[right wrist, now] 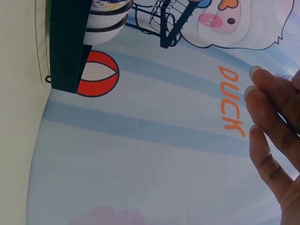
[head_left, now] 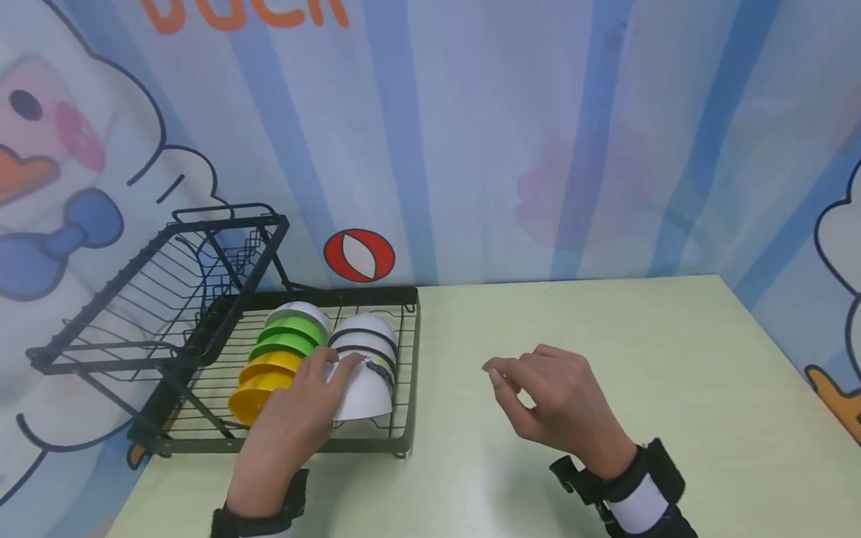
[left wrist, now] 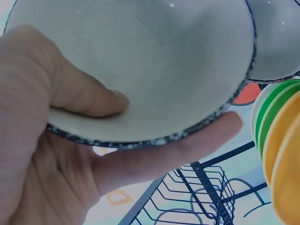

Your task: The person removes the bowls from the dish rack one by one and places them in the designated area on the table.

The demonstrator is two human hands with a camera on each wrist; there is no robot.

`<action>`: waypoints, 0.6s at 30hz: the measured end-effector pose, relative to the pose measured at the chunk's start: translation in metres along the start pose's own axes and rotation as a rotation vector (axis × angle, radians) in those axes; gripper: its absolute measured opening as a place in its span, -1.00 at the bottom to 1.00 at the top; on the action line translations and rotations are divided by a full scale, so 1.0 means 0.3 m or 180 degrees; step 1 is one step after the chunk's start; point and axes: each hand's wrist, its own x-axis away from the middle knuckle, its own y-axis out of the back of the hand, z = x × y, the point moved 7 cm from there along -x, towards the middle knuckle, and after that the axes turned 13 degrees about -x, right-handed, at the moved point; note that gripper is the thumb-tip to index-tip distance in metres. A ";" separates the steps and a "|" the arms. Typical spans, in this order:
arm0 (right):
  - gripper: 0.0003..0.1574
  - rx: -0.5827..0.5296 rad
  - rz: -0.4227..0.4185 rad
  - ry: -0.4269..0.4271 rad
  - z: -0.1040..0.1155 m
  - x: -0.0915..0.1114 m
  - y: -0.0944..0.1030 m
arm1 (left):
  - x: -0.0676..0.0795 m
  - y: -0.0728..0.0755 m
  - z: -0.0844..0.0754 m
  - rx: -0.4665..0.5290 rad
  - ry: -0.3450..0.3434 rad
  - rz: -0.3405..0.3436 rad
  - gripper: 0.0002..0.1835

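Observation:
My left hand (head_left: 292,422) pinches the rim of a white bowl (head_left: 363,392) at the near end of the right-hand row in the black dish rack (head_left: 356,446). In the left wrist view, my thumb lies inside this bowl (left wrist: 154,70) and the fingers are outside, under its dark speckled rim. More white bowls (head_left: 366,325) with dark rims stand tilted behind it. Beside them leans a row of yellow bowls (head_left: 258,392), green bowls (head_left: 289,336) and a white one at the back. My right hand (head_left: 554,396) hovers over the table, fingers loosely bent, holding nothing.
The rack's raised wire tier (head_left: 128,299) rises on the left. A pale yellow-green table (head_left: 484,478) extends to the right of the rack. Behind stands a blue striped backdrop (head_left: 484,149) with cartoon ducks and a red-and-white oval.

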 end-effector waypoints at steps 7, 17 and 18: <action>-0.69 0.0046 0.0174 -0.0092 -0.009 0.009 -0.009 | -0.007 0.013 -0.027 0.0051 -0.0145 -0.0117 -0.10; -0.70 -0.0123 0.0935 -0.0430 -0.017 0.029 -0.066 | -0.037 0.038 -0.097 0.0243 -0.0205 -0.0415 -0.02; -0.66 -0.0128 0.0964 -0.0459 -0.017 0.029 -0.070 | -0.041 0.042 -0.105 0.0284 -0.0203 -0.0407 -0.02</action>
